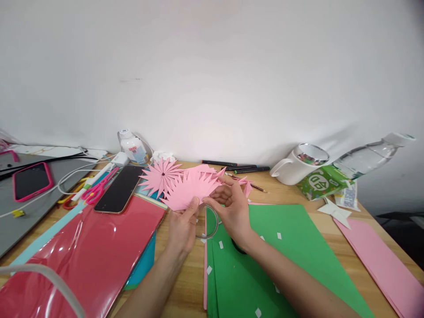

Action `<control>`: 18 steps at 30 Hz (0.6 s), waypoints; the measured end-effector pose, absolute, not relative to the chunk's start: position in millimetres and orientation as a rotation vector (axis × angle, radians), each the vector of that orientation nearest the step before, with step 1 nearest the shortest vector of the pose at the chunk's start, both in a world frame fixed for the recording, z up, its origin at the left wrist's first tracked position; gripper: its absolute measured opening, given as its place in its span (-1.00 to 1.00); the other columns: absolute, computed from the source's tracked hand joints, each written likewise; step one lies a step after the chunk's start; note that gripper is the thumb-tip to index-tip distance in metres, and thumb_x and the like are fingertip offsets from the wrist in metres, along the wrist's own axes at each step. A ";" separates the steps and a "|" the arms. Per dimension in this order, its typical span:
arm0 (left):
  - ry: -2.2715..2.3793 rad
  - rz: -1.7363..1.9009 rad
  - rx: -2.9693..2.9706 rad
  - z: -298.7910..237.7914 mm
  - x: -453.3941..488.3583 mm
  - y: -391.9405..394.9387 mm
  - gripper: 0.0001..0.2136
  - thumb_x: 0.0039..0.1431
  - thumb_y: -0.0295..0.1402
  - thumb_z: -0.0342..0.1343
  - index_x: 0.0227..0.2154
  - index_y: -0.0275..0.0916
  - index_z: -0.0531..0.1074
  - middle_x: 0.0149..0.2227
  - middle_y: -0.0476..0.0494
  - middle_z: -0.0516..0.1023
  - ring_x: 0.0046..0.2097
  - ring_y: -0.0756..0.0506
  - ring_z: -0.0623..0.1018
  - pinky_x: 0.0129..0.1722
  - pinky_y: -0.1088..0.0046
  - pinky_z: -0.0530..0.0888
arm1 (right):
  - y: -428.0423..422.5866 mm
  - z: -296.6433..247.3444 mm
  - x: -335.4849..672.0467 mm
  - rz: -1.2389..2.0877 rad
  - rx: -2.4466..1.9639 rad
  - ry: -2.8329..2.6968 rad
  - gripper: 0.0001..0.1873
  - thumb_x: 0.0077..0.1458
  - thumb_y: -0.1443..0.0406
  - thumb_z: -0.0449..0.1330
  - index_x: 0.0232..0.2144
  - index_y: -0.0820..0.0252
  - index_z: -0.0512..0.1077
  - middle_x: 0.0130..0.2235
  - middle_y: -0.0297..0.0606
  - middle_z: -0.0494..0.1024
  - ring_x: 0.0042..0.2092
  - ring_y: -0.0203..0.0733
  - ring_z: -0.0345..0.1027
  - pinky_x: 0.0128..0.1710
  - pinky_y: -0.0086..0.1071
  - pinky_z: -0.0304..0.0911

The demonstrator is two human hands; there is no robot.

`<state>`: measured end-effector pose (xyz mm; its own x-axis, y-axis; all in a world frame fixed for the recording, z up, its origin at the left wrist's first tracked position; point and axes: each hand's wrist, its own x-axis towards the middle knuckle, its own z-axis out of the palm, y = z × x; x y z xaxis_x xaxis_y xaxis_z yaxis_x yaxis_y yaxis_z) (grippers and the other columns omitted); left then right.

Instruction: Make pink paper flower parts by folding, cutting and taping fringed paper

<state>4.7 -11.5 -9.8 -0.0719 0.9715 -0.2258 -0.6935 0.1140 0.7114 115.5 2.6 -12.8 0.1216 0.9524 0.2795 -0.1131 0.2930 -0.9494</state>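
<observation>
Pink fan (pixel 185 191), illegible bottle label (pixel 135 151)

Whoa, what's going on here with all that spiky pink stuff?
A person is handling a folded pink paper fan with spiky points. The left hand pinches it near its lower edge, and the right hand is at its right side. Just behind, to the left, is a round, spiky pink paper star. Green sheets lie under the right forearm.

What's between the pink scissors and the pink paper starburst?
In the head view, the dark-screened phone lies between the pink scissors and the pink paper starburst.
</observation>
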 end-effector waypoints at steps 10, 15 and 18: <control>0.867 1.456 0.473 -4.9 3.1 -9.5 -0.67 -0.24 -0.31 0.42 -0.36 -0.26 0.50 -0.37 -0.14 0.64 -0.07 -0.24 0.59 -0.01 0.17 0.46 | 5.2 1.2 122.0 1.136 -0.983 -1.075 -0.33 -0.26 0.22 0.48 -0.10 0.09 0.28 -0.46 -0.47 0.49 -0.41 -0.29 0.46 -0.36 -0.41 0.44; 0.904 1.516 0.489 -2.6 4.9 -10.3 -0.59 -0.24 -0.30 0.42 -0.24 -0.21 0.50 -0.28 -0.14 0.64 -0.03 -0.23 0.57 -0.03 0.18 0.47 | 6.1 2.9 122.8 1.174 -0.972 -1.059 -0.32 -0.29 0.22 0.49 -0.12 0.09 0.27 -0.47 -0.49 0.50 -0.43 -0.30 0.45 -0.38 -0.42 0.43; 0.975 1.507 0.525 -3.8 5.1 -11.6 -0.60 -0.26 -0.29 0.43 -0.29 -0.29 0.52 -0.24 -0.23 0.64 0.02 -0.26 0.54 0.01 0.19 0.44 | 5.3 0.4 121.6 1.175 -0.975 -1.062 -0.34 -0.29 0.23 0.49 -0.14 0.09 0.28 -0.47 -0.49 0.49 -0.43 -0.30 0.45 -0.38 -0.42 0.43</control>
<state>5.1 -11.6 -3.8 -0.1932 0.9594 -0.2054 -0.5805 0.0570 0.8123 121.6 5.3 0.4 0.0681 0.9902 0.1219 -0.2207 0.1342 -0.9661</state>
